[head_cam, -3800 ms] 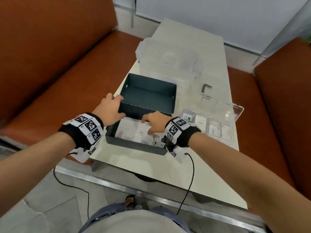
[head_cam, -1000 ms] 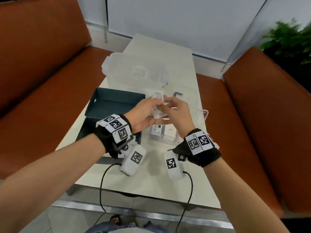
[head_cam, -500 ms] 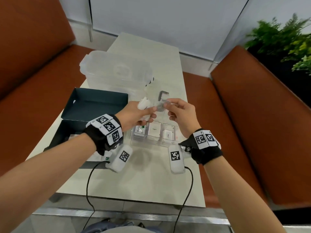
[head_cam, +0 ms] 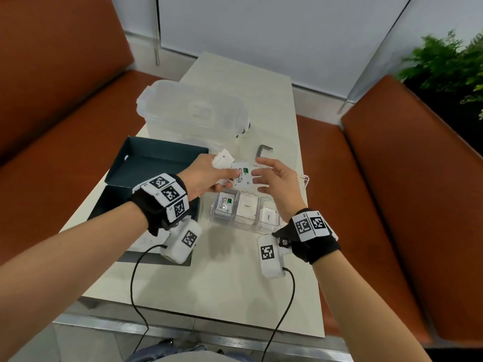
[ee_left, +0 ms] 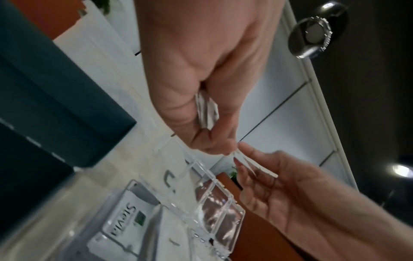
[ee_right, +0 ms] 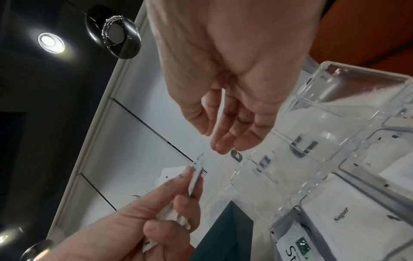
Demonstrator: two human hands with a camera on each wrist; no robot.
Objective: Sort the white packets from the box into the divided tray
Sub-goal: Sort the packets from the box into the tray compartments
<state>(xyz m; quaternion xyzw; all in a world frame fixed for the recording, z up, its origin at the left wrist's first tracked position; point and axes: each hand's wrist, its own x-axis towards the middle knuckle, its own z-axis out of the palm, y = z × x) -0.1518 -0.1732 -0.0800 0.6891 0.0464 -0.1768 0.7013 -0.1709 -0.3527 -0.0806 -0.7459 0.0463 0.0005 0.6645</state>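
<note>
Packets [head_cam: 222,165] sit bunched in left hand [head_cam: 206,176], fingers curled round them, with a Stevia packet [head_cam: 243,176] pinched out at its fingertips above the clear divided tray [head_cam: 236,223]. Right hand [head_cam: 279,178] is released, fingers loosely spread just beside that packet, contact unclear. Tray on the table [head_cam: 230,278] holds another Stevia packet [head_cam: 225,203] in its left compartment and a Sugar packet [head_cam: 247,206] in the next, with the dark box [head_cam: 154,163] to the left.

My divided tray [head_cam: 230,222] is clear glossy plastic, the packets [head_cam: 242,176] I hold look like matt white paper, and the box [head_cam: 146,163] is matt dark card.
</note>
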